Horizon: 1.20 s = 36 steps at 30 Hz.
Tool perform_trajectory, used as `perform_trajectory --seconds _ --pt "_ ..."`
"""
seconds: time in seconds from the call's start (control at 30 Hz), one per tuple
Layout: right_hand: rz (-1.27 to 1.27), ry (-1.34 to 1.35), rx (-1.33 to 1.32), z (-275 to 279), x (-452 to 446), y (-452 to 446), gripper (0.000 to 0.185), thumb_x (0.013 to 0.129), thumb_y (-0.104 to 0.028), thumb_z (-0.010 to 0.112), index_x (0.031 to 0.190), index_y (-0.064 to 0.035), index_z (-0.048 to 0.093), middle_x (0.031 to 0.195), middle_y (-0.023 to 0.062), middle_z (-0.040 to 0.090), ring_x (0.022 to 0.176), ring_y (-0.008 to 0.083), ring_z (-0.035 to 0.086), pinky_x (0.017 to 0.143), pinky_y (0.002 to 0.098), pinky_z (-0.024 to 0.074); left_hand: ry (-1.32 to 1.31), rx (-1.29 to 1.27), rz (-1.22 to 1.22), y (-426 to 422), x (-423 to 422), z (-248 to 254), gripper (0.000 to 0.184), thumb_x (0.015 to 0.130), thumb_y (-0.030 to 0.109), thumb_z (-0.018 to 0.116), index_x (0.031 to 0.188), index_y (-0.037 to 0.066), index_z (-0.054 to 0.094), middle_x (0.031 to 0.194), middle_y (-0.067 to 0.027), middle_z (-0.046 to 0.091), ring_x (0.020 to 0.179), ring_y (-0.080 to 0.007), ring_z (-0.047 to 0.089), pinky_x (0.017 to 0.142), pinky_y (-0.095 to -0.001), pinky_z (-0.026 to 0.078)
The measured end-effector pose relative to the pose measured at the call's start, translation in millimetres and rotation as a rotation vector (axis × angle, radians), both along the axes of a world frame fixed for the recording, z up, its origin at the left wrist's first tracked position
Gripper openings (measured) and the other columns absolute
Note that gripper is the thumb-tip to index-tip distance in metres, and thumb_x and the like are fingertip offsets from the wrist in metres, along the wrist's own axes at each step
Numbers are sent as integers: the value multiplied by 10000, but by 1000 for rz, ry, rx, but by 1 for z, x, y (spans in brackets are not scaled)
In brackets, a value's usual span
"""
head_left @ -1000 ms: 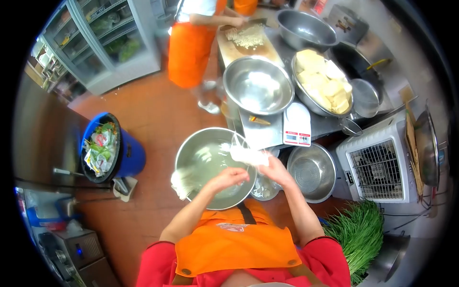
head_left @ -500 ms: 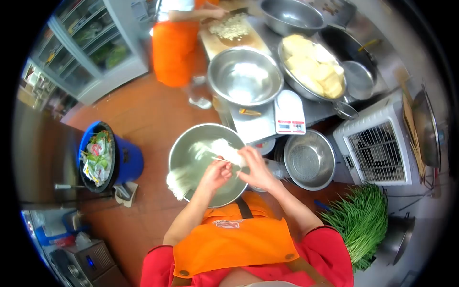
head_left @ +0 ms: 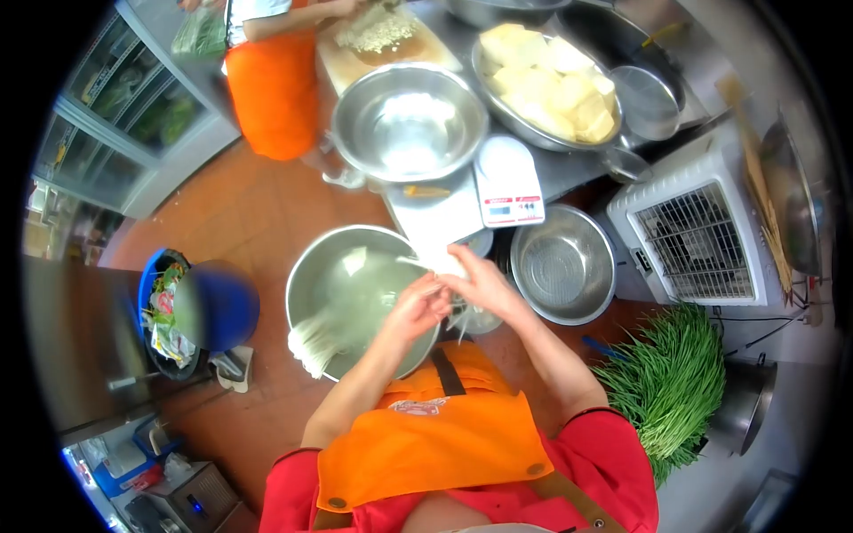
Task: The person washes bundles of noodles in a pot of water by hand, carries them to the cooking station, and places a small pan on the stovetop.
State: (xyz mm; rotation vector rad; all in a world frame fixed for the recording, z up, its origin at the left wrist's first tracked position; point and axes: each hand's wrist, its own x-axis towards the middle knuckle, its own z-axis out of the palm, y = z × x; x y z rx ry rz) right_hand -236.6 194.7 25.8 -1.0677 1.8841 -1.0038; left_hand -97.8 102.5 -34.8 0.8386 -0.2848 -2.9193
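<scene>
1. Bundle of white strands (head_left: 447, 261), blurred, up in the hands over the near right rim of the big basin (head_left: 304, 259).
2. Right hand (head_left: 484, 286): fingers gripping the bundle, thumb side toward the left hand. A few loose strands (head_left: 463, 322) hang below.
3. Left hand (head_left: 418, 308): fingers bent inward, tips right beside the bundle's near end. Can't tell if they pinch a strand.
4. Second white bunch (head_left: 313, 348) lies over the basin's near left rim, fanned end outward; other end inside, blurred. Neither hand on it.
5. Basin stands on the floor, cloudy liquid inside, pale shapes blurred in it.
6. Progress, my read: partway. One bunch is at the rim, one is in work between the hands. Whether the rim bunch is finished, or how much is left in the liquid, can't tell.
7. Far, on the table: steel bowl (head_left: 409, 123), white scale (head_left: 510, 185) just right of it, bowl of pale yellow chunks (head_left: 549, 86) farther right.
8. Far left: co-worker in orange apron (head_left: 274, 89) by a cutting board (head_left: 342, 64) with chopped bits.
9. Right: perforated bowl (head_left: 565, 266); nearer, heap of long green leaves (head_left: 668, 391). Left: blue bin (head_left: 233, 306).
</scene>
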Motion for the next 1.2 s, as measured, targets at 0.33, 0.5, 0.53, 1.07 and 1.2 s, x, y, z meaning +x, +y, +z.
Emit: perform_trajectory --seconds 0.33,0.5,0.53,1.07,1.2 --pt "-66 453 48 -23 -176 -8 532 732 -288 736 1184 -88 542 1125 177 617 1026 328 603 870 389 474 -139 -551 -197 0 20 5 359 952 138 501 1300 67 447 884 -69 602 679 -92 475 622 -206 396" --pt "36 516 112 -32 -243 -48 558 688 -224 755 1188 -145 518 1106 171 626 1032 360 588 877 412 463 -439 -476 -56 4 97 -7 264 932 129 538 1192 84 543 850 -24 600 679 -80 507 601 -198 408" --pt "55 545 114 -37 -249 -53 576 686 -215 755 1203 -153 508 1108 170 625 1035 363 587 883 411 460 -456 -463 -19 7 109 -8 258 933 124 535 1187 82 545 849 -26 601 669 -83 506 595 -198 408" --pt "-132 620 214 -35 -264 -31 787 639 -294 796 1338 -276 435 1294 55 541 1261 290 397 973 546 283 -455 -496 1 12 100 -20 247 926 107 532 1165 49 556 830 -31 567 664 -90 476 594 -207 397" --pt "-205 634 48 -37 -270 -11 686 679 -330 772 1295 -248 482 1291 52 543 1237 284 423 994 521 317 -563 -698 -124 11 106 -43 269 914 134 544 1167 45 565 867 -50 596 709 -129 524 645 -244 437"
